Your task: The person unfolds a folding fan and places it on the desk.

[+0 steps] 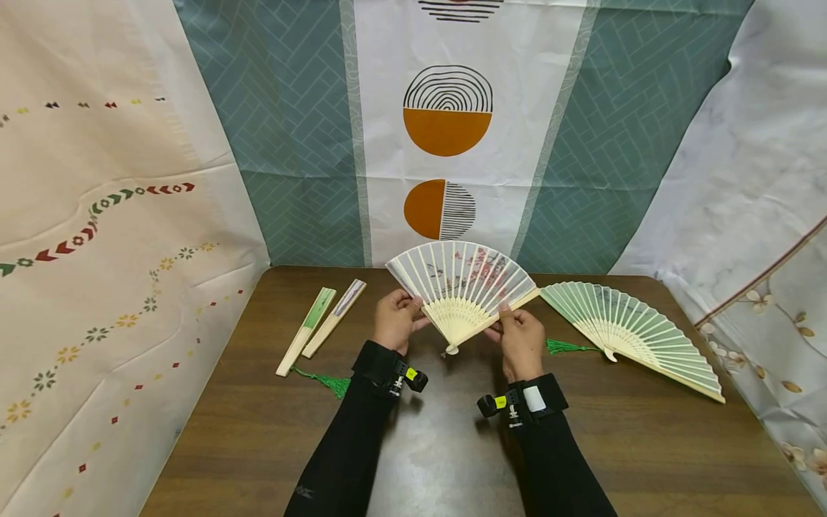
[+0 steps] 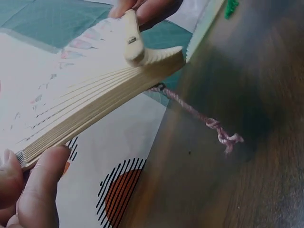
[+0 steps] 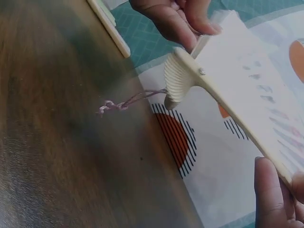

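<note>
In the head view, a white fan (image 1: 468, 280) is held spread over the surface (image 1: 426, 445), its pivot pointed near, its arc far, its longest span running left to right; its left edge is pinched by the left hand (image 1: 395, 321), its right edge by the right hand (image 1: 522, 339). In the left wrist view, a pink cord (image 2: 202, 116) is seen at the pivot. In the right wrist view, the pinched right edge is shown.

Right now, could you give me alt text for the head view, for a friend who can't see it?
A person's left hand and right hand hold a spread white fan with red blossoms over a brown table. A spread green fan lies to the right; two folded fans lie to the left, near a green tassel.
</note>
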Demonstrator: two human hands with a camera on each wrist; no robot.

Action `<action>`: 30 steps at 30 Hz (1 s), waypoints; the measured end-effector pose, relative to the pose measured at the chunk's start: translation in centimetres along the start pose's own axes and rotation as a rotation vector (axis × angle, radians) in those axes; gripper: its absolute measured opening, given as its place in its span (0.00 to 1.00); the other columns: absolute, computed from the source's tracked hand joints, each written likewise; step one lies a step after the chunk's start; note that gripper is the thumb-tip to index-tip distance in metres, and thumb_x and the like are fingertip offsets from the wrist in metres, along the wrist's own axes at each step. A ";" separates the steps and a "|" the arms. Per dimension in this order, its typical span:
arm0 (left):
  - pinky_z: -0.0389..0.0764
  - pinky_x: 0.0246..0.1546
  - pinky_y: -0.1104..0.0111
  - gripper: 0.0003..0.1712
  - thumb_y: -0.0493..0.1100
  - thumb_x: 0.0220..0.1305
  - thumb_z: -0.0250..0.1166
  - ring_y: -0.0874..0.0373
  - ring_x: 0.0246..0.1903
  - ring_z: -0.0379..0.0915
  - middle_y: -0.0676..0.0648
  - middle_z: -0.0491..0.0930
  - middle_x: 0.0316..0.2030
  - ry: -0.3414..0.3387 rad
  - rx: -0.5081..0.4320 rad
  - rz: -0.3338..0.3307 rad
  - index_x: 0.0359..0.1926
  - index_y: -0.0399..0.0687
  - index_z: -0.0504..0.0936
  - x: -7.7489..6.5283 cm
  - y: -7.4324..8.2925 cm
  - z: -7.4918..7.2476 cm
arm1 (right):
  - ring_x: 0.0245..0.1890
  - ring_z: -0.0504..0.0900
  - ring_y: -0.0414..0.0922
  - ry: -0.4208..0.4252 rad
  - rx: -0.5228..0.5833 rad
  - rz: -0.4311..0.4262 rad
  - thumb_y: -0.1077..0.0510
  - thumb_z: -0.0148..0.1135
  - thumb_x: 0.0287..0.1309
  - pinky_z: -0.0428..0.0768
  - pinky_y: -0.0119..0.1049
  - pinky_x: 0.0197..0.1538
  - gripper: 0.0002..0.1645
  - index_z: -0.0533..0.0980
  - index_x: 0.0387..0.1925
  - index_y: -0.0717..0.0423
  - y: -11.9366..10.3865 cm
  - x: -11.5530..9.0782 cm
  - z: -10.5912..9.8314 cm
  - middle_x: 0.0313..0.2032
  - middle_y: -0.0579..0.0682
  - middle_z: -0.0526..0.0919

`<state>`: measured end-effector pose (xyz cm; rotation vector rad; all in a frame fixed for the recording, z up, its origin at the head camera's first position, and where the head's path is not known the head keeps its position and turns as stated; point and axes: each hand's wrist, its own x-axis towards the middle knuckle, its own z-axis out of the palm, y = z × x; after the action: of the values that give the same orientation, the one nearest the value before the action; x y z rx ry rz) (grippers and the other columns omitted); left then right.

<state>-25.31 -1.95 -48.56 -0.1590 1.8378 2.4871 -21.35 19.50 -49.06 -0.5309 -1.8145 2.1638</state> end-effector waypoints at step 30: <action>0.98 0.41 0.66 0.05 0.27 0.86 0.58 0.57 0.39 0.84 0.46 0.80 0.38 0.202 -0.398 0.051 0.46 0.32 0.78 0.1 -0.2 1.2 | 0.39 0.89 0.42 0.192 0.396 0.027 0.56 0.61 0.87 0.96 0.31 0.49 0.15 0.81 0.41 0.61 0.0 -0.2 0.6 0.41 0.48 0.85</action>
<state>-25.47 -0.74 -48.45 -0.3939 1.3917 2.9414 -21.40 18.92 -48.94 -0.6426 -1.2438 2.3155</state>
